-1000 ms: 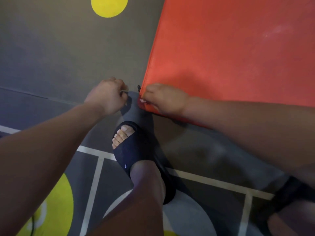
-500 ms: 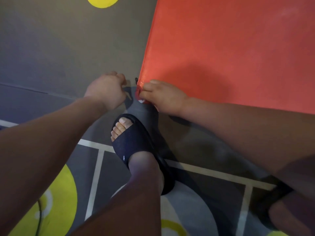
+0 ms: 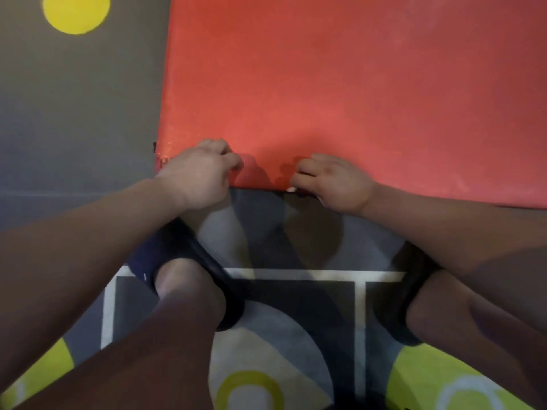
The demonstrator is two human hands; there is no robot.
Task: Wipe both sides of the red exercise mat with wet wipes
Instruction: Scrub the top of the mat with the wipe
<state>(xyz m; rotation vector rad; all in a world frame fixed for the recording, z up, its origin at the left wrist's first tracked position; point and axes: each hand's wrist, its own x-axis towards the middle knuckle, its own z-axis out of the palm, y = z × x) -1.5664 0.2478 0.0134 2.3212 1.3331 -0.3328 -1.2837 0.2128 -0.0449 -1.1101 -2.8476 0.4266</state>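
The red exercise mat [image 3: 340, 84] lies flat on the floor and fills the upper right of the head view. My left hand [image 3: 198, 176] sits on the mat's near edge close to its left corner, fingers curled over the edge. My right hand [image 3: 331, 182] grips the same near edge a little further right, fingers curled around it. A small white bit shows at my right fingertips; I cannot tell what it is. No wet wipe is clearly visible.
The grey patterned floor mat [image 3: 74, 99] has yellow circles [image 3: 75, 11] and white lines [image 3: 310, 275]. My two feet in dark slides [image 3: 183, 255] stand just in front of the red mat's near edge, under my arms.
Both hands shifted right along the mat's near edge. My left hand, earlier off the mat beside its corner, now rests on the edge. My view has moved to face the mat squarely.
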